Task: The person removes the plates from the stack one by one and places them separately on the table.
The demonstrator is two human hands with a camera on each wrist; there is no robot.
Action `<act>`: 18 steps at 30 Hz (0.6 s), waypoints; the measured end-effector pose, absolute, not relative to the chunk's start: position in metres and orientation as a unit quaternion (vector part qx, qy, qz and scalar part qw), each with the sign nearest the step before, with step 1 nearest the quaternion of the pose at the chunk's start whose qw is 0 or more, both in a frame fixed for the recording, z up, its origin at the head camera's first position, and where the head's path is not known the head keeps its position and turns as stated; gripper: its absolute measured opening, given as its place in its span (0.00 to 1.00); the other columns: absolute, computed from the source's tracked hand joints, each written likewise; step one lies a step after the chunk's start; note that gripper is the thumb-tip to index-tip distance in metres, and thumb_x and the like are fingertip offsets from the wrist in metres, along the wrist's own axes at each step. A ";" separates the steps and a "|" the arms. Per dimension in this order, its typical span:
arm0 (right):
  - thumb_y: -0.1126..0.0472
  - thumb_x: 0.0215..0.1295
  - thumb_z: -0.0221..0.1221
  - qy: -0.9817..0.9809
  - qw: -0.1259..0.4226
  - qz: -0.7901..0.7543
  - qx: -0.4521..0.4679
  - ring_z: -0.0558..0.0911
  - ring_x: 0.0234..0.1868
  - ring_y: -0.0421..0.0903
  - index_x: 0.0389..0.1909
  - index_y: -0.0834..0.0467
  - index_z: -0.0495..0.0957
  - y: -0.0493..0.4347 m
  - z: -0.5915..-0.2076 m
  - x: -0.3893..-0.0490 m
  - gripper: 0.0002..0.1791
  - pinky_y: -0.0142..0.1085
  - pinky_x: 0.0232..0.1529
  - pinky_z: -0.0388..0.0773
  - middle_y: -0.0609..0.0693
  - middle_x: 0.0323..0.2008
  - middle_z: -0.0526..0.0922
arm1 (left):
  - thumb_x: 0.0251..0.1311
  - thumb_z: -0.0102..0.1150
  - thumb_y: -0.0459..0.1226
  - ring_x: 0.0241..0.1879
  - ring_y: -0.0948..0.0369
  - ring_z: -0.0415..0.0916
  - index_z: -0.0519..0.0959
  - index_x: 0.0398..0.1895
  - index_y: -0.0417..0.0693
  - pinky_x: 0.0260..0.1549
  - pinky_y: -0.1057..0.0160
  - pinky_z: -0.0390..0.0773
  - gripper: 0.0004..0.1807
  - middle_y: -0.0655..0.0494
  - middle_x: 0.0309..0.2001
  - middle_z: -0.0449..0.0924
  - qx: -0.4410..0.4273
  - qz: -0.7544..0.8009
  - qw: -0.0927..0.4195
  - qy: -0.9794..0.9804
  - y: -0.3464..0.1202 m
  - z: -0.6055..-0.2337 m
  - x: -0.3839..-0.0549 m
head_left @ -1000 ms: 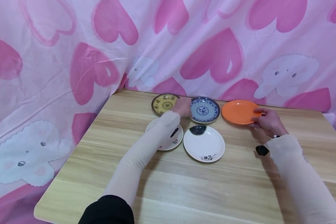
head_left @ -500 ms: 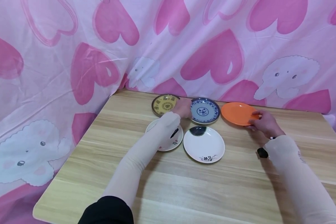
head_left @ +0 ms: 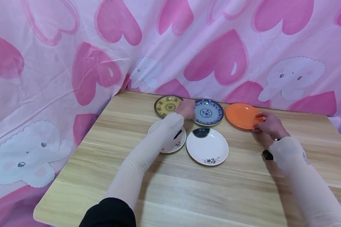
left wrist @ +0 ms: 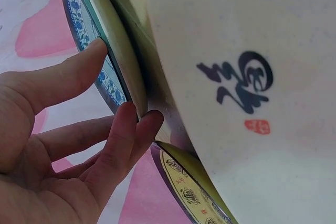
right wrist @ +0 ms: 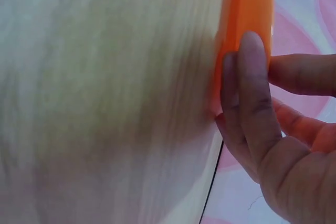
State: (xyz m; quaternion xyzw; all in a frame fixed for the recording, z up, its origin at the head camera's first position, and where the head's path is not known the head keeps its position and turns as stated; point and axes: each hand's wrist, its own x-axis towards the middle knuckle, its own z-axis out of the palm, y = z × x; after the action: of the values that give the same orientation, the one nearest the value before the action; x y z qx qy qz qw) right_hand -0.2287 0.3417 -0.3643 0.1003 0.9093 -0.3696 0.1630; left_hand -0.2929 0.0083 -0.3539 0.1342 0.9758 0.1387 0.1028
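In the head view, my left hand (head_left: 186,109) is at the left rim of a blue-and-white floral plate (head_left: 208,113) in the back row. The left wrist view shows the thumb on that plate's rim and the fingertips at its outer edge, pinching it. On the right, an orange plate (head_left: 241,115) has its right edge held by my right hand (head_left: 270,125). In the right wrist view the thumb and fingers lie on opposite faces of the orange rim (right wrist: 254,9). Whether either plate is lifted cannot be told.
Left of the blue plate lies a yellow patterned plate (head_left: 165,108) with a dark rim. A white plate with a dark patch (head_left: 207,146) and another white plate (head_left: 174,145), partly under my left sleeve, lie in front. Pink heart-print cloth (head_left: 216,56) borders the wooden table (head_left: 201,192).
The orange plate has shifted slightly toward me and its right side sits a little lower. My right hand moved slightly left with it. The left hand and the other plates look the same.
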 end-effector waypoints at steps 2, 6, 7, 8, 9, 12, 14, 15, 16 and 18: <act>0.68 0.69 0.56 0.909 0.164 -0.371 0.098 0.83 0.40 0.49 0.74 0.70 0.54 0.343 -0.364 -0.229 0.36 0.37 0.45 0.88 0.72 0.60 0.62 | 0.48 0.77 0.40 0.50 0.57 0.77 0.80 0.52 0.45 0.59 0.59 0.79 0.27 0.53 0.49 0.83 0.138 0.136 0.103 0.976 0.009 -0.353 -0.293; 0.65 0.70 0.57 0.913 0.156 -0.363 0.101 0.80 0.46 0.54 0.75 0.68 0.54 0.344 -0.364 -0.230 0.36 0.37 0.47 0.87 0.71 0.60 0.64 | 0.49 0.77 0.40 0.50 0.56 0.76 0.80 0.52 0.44 0.59 0.59 0.78 0.26 0.53 0.49 0.82 0.146 0.130 0.094 0.976 0.009 -0.351 -0.294; 0.65 0.70 0.57 0.913 0.155 -0.363 0.102 0.79 0.48 0.56 0.75 0.67 0.54 0.344 -0.364 -0.231 0.36 0.39 0.49 0.87 0.71 0.61 0.64 | 0.49 0.77 0.40 0.50 0.56 0.76 0.80 0.52 0.44 0.59 0.59 0.78 0.26 0.53 0.49 0.82 0.147 0.127 0.092 0.977 0.009 -0.351 -0.294; 0.65 0.70 0.57 0.913 0.154 -0.363 0.103 0.78 0.49 0.58 0.75 0.67 0.54 0.343 -0.364 -0.231 0.37 0.41 0.52 0.86 0.71 0.61 0.64 | 0.50 0.77 0.40 0.50 0.57 0.76 0.80 0.52 0.45 0.59 0.59 0.78 0.25 0.53 0.49 0.82 0.146 0.126 0.092 0.977 0.009 -0.351 -0.294; 0.64 0.70 0.57 0.913 0.153 -0.363 0.105 0.78 0.50 0.59 0.76 0.66 0.54 0.343 -0.365 -0.232 0.37 0.44 0.55 0.85 0.70 0.61 0.64 | 0.50 0.77 0.40 0.50 0.57 0.76 0.80 0.51 0.45 0.59 0.59 0.78 0.25 0.53 0.49 0.81 0.144 0.128 0.091 0.977 0.009 -0.351 -0.294; 0.64 0.70 0.56 0.910 0.160 -0.366 0.107 0.77 0.51 0.59 0.76 0.65 0.53 0.342 -0.365 -0.231 0.37 0.52 0.62 0.80 0.70 0.61 0.65 | 0.50 0.76 0.39 0.49 0.57 0.76 0.80 0.51 0.45 0.59 0.59 0.78 0.25 0.53 0.48 0.82 0.140 0.138 0.099 0.975 0.008 -0.351 -0.293; 0.64 0.70 0.56 0.909 0.166 -0.367 0.108 0.79 0.48 0.56 0.77 0.65 0.53 0.342 -0.365 -0.230 0.38 0.53 0.63 0.79 0.68 0.59 0.67 | 0.50 0.77 0.39 0.50 0.57 0.77 0.80 0.52 0.45 0.59 0.59 0.78 0.25 0.53 0.49 0.82 0.139 0.140 0.103 0.975 0.008 -0.352 -0.292; 0.64 0.70 0.56 0.908 0.169 -0.369 0.108 0.81 0.46 0.54 0.77 0.64 0.52 0.342 -0.365 -0.230 0.38 0.52 0.61 0.80 0.68 0.58 0.69 | 0.50 0.77 0.39 0.50 0.57 0.77 0.80 0.52 0.45 0.60 0.59 0.78 0.25 0.53 0.49 0.82 0.138 0.141 0.106 0.975 0.008 -0.353 -0.291; 0.63 0.70 0.56 0.908 0.170 -0.367 0.111 0.82 0.43 0.53 0.77 0.64 0.52 0.343 -0.365 -0.229 0.38 0.50 0.58 0.83 0.67 0.55 0.71 | 0.50 0.77 0.39 0.51 0.57 0.77 0.80 0.52 0.45 0.60 0.59 0.78 0.25 0.53 0.49 0.82 0.137 0.142 0.107 0.974 0.008 -0.353 -0.291; 0.62 0.70 0.54 0.911 0.165 -0.358 0.120 0.83 0.37 0.51 0.78 0.63 0.51 0.344 -0.363 -0.227 0.38 0.45 0.49 0.86 0.66 0.50 0.75 | 0.49 0.77 0.39 0.51 0.56 0.77 0.80 0.53 0.45 0.61 0.58 0.78 0.26 0.53 0.50 0.83 0.136 0.141 0.106 0.975 0.009 -0.354 -0.290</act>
State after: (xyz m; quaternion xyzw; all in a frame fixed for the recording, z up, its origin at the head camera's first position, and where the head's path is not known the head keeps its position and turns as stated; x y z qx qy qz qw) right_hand -0.2269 0.3442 -0.3635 0.1196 0.9113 -0.3579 0.1649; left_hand -0.2897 0.0087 -0.3535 0.1358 0.9749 0.1411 0.1063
